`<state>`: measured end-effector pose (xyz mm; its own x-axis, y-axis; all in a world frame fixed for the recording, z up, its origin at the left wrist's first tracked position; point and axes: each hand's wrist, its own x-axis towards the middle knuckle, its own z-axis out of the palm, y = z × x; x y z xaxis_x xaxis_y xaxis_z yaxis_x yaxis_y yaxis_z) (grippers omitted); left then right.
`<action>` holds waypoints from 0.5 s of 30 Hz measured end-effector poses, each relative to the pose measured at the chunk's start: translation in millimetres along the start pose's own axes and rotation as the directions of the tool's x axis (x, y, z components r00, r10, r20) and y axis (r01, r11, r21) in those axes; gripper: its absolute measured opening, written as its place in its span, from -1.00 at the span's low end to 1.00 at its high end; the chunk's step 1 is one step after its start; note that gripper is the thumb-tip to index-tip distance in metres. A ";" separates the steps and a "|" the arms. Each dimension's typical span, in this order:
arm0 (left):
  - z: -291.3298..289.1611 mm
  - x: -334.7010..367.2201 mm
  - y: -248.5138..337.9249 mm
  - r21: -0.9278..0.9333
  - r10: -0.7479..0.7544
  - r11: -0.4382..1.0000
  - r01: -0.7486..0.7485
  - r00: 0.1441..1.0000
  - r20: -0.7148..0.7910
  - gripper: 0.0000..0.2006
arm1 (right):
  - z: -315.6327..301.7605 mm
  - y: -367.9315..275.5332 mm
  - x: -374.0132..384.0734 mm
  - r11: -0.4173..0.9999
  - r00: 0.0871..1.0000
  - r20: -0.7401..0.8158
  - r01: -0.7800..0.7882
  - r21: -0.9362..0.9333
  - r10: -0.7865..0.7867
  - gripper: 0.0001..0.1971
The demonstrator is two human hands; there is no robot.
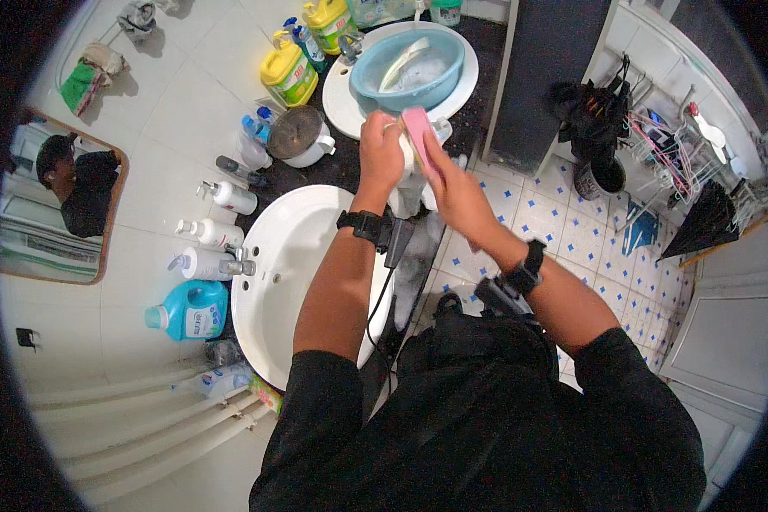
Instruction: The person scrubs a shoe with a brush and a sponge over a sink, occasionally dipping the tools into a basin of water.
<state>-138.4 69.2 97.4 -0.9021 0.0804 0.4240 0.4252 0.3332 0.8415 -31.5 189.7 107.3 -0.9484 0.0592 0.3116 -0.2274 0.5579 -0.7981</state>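
My left hand [382, 158] is closed around a white object [405, 198], which looks like a shoe but is mostly hidden by my hands. My right hand [461, 200] grips a pink, flat-backed scrubbing brush [418, 132], pressed against the white object. Both hands are raised near the front edge of the far washbasin [337, 107]. In that washbasin stands a blue tub [454, 84] of foamy water, with a long pale object [405, 64] lying in it. Dark wrist devices are strapped to both my wrists.
A nearer white sink [269, 324] is at left, with suds [411, 273] on the dark counter beside it. Pump bottles [230, 198], a blue detergent jug [200, 309], a lidded pot [299, 136] and yellow bottles [288, 72] line the wall. Hangers and a black bin [599, 179] are at right.
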 end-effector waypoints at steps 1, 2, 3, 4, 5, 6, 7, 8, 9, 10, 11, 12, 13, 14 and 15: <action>1.9 -0.3 0.6 0.015 0.050 0.999 -0.050 0.999 -0.009 -0.84 | -1.5 -2.5 13.4 1.000 1.000 -0.018 0.014 0.018 -0.014 -0.45; 2.6 1.6 0.5 0.013 0.051 0.999 -0.051 0.999 -0.006 -0.84 | -2.4 -1.8 20.1 1.000 1.000 -0.021 0.013 0.017 -0.013 -0.45; 2.3 4.6 0.2 0.028 0.032 0.999 -0.033 0.999 0.011 -0.84 | -3.6 -1.3 24.9 1.000 1.000 -0.015 0.017 -0.011 -0.017 -0.46; 0.2 6.8 -1.8 0.045 0.011 0.999 -0.012 1.000 0.024 -0.83 | -3.3 -0.6 27.6 0.999 1.000 -0.005 0.023 -0.037 -0.023 -0.47; -2.8 7.7 -4.0 0.046 0.011 0.999 -0.012 1.000 0.024 -0.83 | -2.5 0.6 19.2 0.999 1.000 -0.004 0.023 -0.036 -0.023 -0.47; -6.3 8.4 -6.2 -0.012 -0.054 0.998 0.054 0.998 0.039 -0.83 | -1.0 2.3 2.9 1.000 1.000 0.025 -0.005 -0.029 0.006 -0.48; -7.1 9.1 -6.3 -0.070 -0.116 0.990 0.119 0.992 0.057 -0.82 | -2.5 0.2 -5.2 0.999 0.998 0.054 -0.031 -0.025 0.033 -0.48; -5.6 8.6 -6.0 -0.069 -0.115 0.990 0.119 0.992 0.055 -0.82 | -4.1 -0.8 -4.7 0.999 0.998 0.055 -0.029 -0.024 0.031 -0.48; -2.9 7.2 -5.6 -0.014 -0.059 0.998 0.060 0.997 0.046 -0.81 | -5.9 -2.4 -3.5 0.999 0.999 0.045 -0.020 -0.032 0.022 -0.48; 0.4 3.9 -3.1 0.043 -0.004 0.999 0.002 0.999 0.046 -0.80 | -7.0 -5.7 -4.3 0.999 0.999 0.032 -0.016 -0.039 0.017 -0.48; 5.7 1.1 -0.2 0.016 0.040 0.999 -0.041 0.999 0.021 -0.81 | -5.1 -4.4 7.2 0.998 0.998 0.023 -0.056 -0.030 0.056 -0.46; 5.3 0.8 1.5 0.018 0.040 0.999 -0.040 0.999 0.023 -0.81 | -6.2 -4.3 13.7 0.998 0.998 0.023 -0.057 -0.028 0.058 -0.46; 3.6 2.7 1.4 0.032 -0.015 0.999 0.015 1.000 0.015 -0.81 | -7.9 -6.1 20.9 0.999 0.999 0.029 -0.023 -0.037 0.024 -0.47; 1.3 4.2 2.0 0.046 -0.069 0.997 0.069 0.998 0.006 -0.81 | -8.7 -7.6 24.3 0.999 0.999 0.035 0.012 -0.046 -0.011 -0.47; -3.0 3.2 -0.6 0.033 -0.070 0.997 0.071 0.997 -0.009 -0.80 | -7.3 -9.3 19.1 0.996 0.997 0.066 -0.034 -0.083 0.040 -0.45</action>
<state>-141.3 66.5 99.3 -0.9290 0.0482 0.3668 0.3578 0.3691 0.8577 -45.8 191.6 124.4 -0.9693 0.0263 0.2446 -0.1756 0.6224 -0.7627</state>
